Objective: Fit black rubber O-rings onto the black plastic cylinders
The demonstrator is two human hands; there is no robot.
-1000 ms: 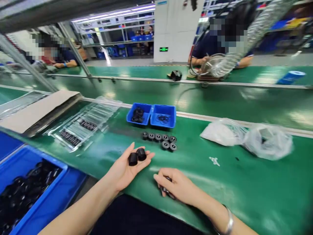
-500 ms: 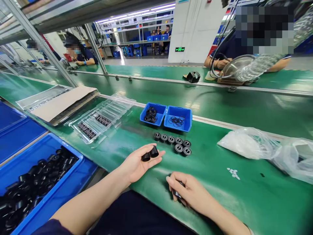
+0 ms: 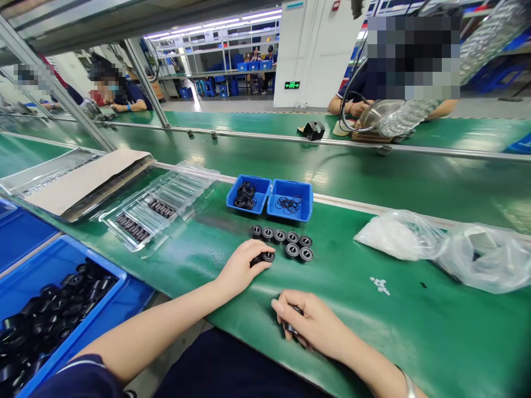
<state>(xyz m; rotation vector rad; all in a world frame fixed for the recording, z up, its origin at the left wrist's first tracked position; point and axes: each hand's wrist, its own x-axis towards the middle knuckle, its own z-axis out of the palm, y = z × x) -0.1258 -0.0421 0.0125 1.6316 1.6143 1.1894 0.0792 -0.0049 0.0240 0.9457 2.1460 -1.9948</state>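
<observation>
My left hand lies palm down on the green bench, its fingers closed on a black cylindrical part that touches the surface. Just beyond it stand several black round parts in two short rows. My right hand rests nearer to me with its fingers curled around small dark parts, mostly hidden by the fingers.
Two small blue bins of black rings sit behind the rows. A clear tray with dark pins lies to the left. A large blue bin of black parts stands at the lower left. Plastic bags lie right. Other people work across the conveyor.
My left hand has turned from palm up, showing two black parts, to palm down on the bench beside the rows. My right hand has stayed put.
</observation>
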